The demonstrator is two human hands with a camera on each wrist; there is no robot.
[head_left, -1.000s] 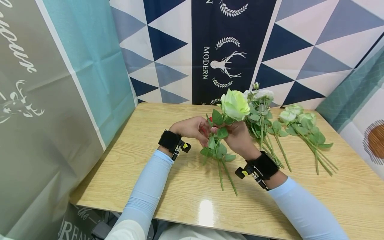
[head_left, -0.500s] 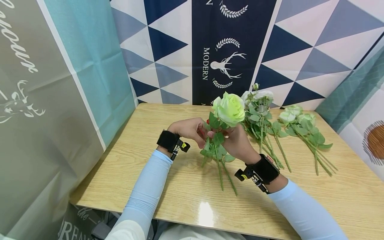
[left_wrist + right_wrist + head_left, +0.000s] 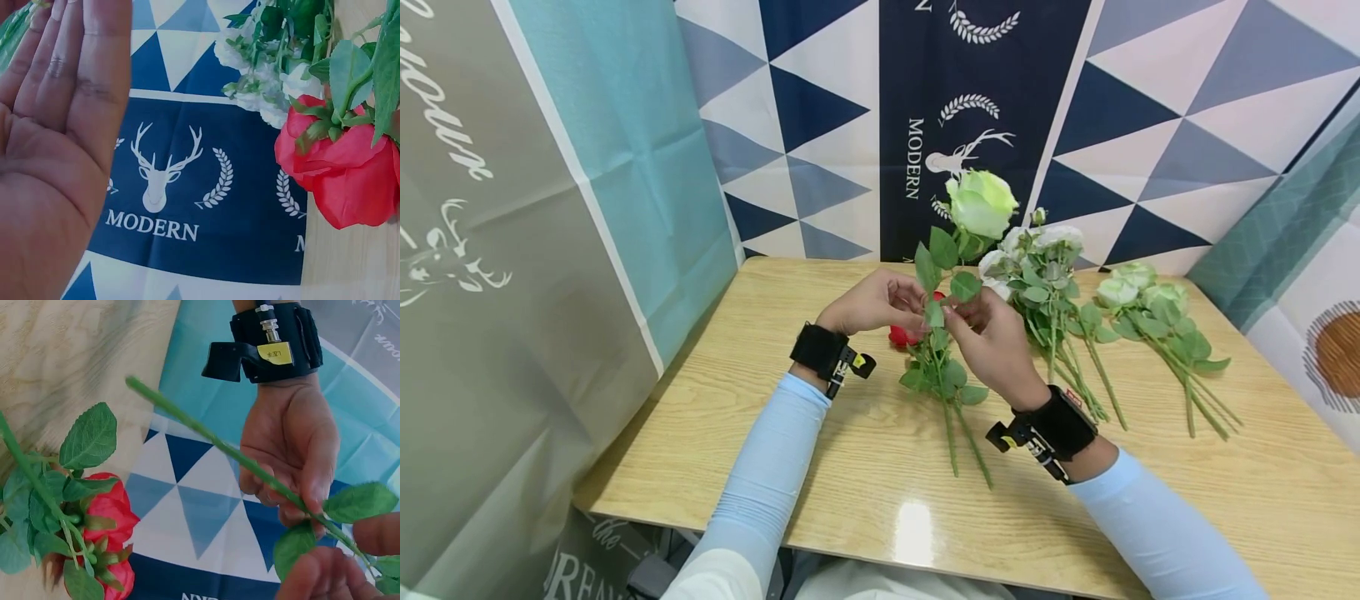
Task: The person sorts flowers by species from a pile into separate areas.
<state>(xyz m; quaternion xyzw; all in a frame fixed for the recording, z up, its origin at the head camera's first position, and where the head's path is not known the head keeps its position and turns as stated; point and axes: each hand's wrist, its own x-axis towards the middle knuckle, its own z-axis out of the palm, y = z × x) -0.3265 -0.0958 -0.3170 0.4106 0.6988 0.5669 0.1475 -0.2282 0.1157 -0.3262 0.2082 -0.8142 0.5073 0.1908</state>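
A pale green rose (image 3: pixel 982 204) stands upright between my hands, its bloom raised in front of the wall cloth. With thumb and fingertips, my left hand (image 3: pixel 874 303) pinches its green stem (image 3: pixel 219 444) just below a pair of leaves. My right hand (image 3: pixel 997 343) holds the same stem close by, with thumb and fingers on either side. Below them, red roses (image 3: pixel 109 512) with leafy stems lie on the wooden table; the hands partly hide them in the head view. One red rose (image 3: pixel 350 169) shows large in the left wrist view.
White flowers (image 3: pixel 1060 237) with long stems lie to the right of my hands. Farther right is another bunch of pale green roses (image 3: pixel 1165 300). A patterned cloth (image 3: pixel 820 125) covers the wall behind the wooden table (image 3: pixel 820 475).
The pale green rose dipped slightly, then rose well above its earlier height. My left hand has moved up a little, and a red rose now shows beneath it.
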